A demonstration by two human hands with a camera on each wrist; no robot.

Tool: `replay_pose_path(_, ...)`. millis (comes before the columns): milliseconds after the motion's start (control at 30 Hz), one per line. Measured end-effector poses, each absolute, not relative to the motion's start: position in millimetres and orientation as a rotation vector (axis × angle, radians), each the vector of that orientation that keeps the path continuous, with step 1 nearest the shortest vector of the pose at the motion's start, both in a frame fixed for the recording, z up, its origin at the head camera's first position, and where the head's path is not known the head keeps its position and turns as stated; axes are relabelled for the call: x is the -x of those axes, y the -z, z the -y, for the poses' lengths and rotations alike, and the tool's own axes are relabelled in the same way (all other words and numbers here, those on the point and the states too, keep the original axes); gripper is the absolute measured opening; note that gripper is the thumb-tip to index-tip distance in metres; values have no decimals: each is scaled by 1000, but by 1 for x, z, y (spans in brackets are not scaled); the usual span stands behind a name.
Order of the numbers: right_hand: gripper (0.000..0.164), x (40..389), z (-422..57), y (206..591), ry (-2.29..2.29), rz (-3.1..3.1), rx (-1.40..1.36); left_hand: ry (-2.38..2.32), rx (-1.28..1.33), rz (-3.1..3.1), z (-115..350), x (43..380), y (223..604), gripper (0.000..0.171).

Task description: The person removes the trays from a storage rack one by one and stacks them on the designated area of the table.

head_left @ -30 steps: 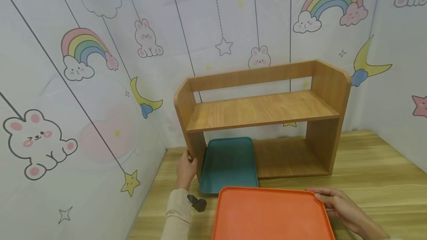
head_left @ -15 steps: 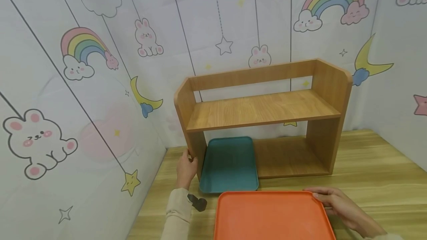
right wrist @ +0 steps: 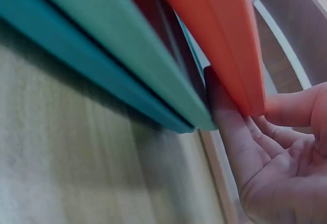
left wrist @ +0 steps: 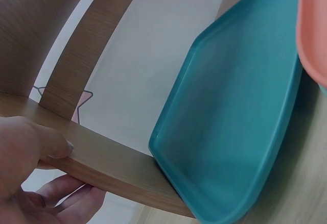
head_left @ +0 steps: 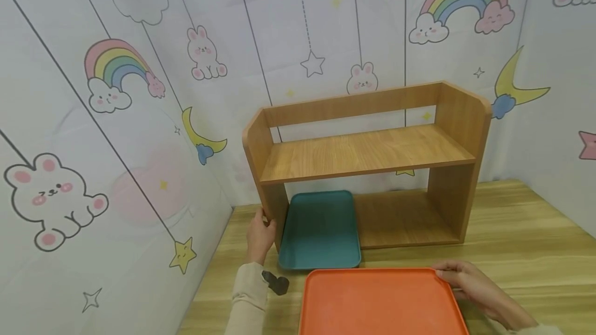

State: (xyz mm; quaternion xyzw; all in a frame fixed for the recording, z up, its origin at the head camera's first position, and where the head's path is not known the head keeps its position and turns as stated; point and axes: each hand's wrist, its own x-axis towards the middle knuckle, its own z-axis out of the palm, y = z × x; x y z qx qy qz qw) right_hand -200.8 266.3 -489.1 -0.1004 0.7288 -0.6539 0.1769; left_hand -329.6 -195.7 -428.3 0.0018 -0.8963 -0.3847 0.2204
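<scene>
My left hand [head_left: 259, 234] grips the left side panel of the wooden desk shelf [head_left: 368, 151], its thumb on the inner face in the left wrist view and its other fingers outside. A teal tray [head_left: 321, 231] lies in the lower left compartment, its near end jutting past the front. My right hand [head_left: 475, 288] pinches the far right corner of an orange tray [head_left: 382, 304]. Beneath that tray, the right wrist view shows a light green tray [right wrist: 130, 45] stacked on another teal tray [right wrist: 102, 73], with the orange one raised above them at this corner.
The wood-grain table [head_left: 526, 231] runs under everything. The shelf's bottom board [head_left: 405, 218] shows bare to the right of the teal tray. Behind and to the left hangs a white wall covering [head_left: 153, 133] printed with rabbits, rainbows and stars.
The orange tray's far edge has shifted slightly toward me and levelled out, its left corner sinking a little. The left hand, shelf and teal tray in it stay put.
</scene>
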Motion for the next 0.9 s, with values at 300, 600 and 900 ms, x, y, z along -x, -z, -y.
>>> replay_pose_path(300,33,201,-260,477,1421,-2694,322,1070,-6,2469,196,329,429,22)
replay_pose_path(600,32,205,-261,477,1414,-2629,401,1077,-8,2476,196,328,428,24)
replay_pose_path(900,26,204,-256,483,1450,-2697,419,1071,-9,2473,196,329,429,23)
